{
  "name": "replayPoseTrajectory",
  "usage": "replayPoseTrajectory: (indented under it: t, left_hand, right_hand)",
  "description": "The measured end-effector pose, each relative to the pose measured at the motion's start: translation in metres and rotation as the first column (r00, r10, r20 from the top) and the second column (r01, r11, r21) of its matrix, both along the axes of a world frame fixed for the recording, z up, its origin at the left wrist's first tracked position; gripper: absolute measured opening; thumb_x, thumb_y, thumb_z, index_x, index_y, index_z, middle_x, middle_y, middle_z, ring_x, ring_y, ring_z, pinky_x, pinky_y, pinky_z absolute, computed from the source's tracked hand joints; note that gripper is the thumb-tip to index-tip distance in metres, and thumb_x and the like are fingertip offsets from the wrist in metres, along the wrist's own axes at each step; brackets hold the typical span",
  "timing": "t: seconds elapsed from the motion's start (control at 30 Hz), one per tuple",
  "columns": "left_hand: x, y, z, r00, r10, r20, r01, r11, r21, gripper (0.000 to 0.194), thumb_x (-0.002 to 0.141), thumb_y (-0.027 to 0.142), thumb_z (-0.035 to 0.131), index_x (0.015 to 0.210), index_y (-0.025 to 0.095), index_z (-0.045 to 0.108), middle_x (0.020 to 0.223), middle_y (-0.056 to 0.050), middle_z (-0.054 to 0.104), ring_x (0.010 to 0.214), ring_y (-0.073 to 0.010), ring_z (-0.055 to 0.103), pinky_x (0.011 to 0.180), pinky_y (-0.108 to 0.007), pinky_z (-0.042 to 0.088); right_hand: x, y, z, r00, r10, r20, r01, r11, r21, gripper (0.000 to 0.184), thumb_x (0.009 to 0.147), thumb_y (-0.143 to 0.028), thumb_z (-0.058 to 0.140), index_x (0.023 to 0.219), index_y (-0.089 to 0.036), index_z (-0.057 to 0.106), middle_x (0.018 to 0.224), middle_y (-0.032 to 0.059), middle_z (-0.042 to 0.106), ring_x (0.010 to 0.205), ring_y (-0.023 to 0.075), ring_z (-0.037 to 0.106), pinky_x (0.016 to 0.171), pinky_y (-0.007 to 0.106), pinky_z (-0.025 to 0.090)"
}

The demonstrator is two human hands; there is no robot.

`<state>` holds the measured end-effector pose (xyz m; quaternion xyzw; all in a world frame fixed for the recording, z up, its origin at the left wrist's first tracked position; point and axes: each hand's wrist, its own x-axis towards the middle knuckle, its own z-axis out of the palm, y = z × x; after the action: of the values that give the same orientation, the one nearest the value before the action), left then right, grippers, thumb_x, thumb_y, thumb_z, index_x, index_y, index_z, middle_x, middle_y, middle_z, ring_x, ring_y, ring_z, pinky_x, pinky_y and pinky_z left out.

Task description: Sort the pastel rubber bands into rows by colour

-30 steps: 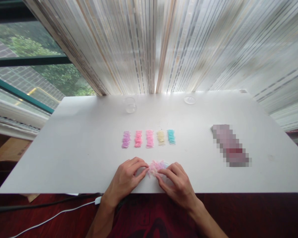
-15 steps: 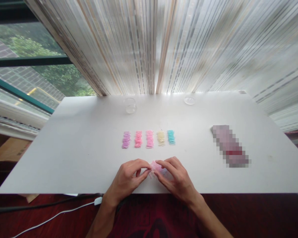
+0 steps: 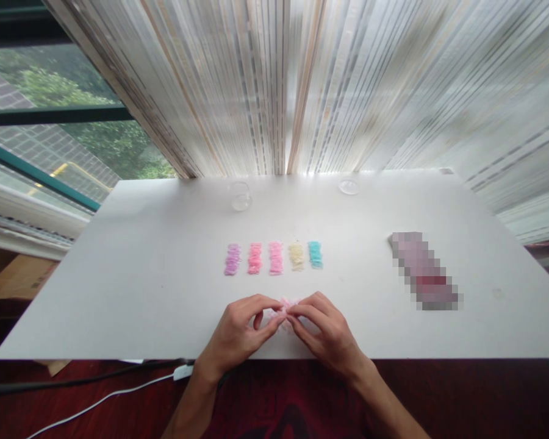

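Near the front edge of the table, a loose pile of thin, pale pink and lilac pieces (image 3: 287,302) lies between my hands, mostly covered by fingers. From the left, my left hand (image 3: 244,323) pinches at the pile with thumb and forefinger. My right hand (image 3: 322,323) is also closed in a pinch, its fingertips meeting the left ones over the pile. The pieces look like small bands or strips; their exact kind is too small to tell. Beyond stand several neat rows: purple (image 3: 232,260), coral pink (image 3: 255,258), light pink (image 3: 276,258), cream (image 3: 296,256) and turquoise (image 3: 315,254).
At the back of the white table (image 3: 141,274) sit a clear round container (image 3: 241,198) and a clear round lid (image 3: 349,187). A pixelated flat object (image 3: 423,271) lies to the right. Striped curtains (image 3: 238,91) hang behind the table. A white cable (image 3: 110,396) runs below on the left.
My hands have drawn closer until their fingertips meet over the pile. My left hand moved slightly right, and the right fingers went from apart to pinched. The colored rows stayed put.
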<state>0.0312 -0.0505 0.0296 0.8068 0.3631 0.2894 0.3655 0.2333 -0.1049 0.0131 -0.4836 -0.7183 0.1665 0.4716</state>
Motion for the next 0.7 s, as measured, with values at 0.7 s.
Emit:
replayPoseTrajectory:
  t: [0.7]
  left_hand:
    - [0.0021,0.0011,-0.0059,0.999,-0.004,0.043,0.005,1.0,-0.02,0.009,0.097,0.023,0.065,0.094,0.02,0.072,0.081,-0.002,0.073,0.062,-0.011,0.056,0.059,-0.022,0.049]
  right_hand:
    - [0.0031,0.0021,-0.0006,0.997,-0.026,-0.075,0.025,1.0,-0.01,0.009,0.095,-0.014,0.064,0.098,-0.021,0.069,0.083,0.0038,0.068,0.076,0.0178,0.064,0.065,0.029,0.056]
